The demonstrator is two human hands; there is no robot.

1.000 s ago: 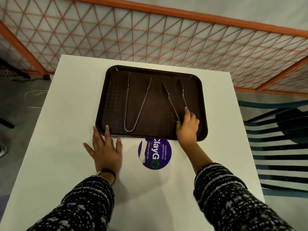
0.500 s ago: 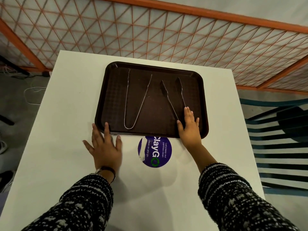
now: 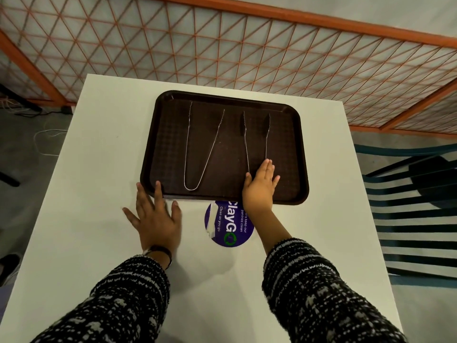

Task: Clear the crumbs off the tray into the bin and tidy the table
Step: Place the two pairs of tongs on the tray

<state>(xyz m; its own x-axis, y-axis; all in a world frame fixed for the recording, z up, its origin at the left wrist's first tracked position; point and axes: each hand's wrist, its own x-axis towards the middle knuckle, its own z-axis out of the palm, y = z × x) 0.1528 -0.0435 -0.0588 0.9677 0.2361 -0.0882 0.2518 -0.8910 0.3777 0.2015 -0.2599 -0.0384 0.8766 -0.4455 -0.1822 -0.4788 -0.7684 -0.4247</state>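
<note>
On white table (image 3: 81,194): brown tray (image 3: 294,154), two tongs; right hand (image 3: 259,188) flat on right tongs (image 3: 256,139), left hand (image 3: 155,216) splayed, both holding nothing.

Dark brown tray (image 3: 291,154) flat on white table (image 3: 99,169).

A white square table (image 3: 99,169) carries everything here. Directly on its top lie 3 things — a dark brown tray (image 3: 294,154) toward the far side, a round purple sticker (image 3: 230,226) printed "ClayGO" just near of the tray's near edge and partly tucked under it, and the left hand (image 3: 155,219), flat on the surface with its fingers spread, fingertips touching the tray's near left corner. The near half of the tabletop is bare white.
</note>
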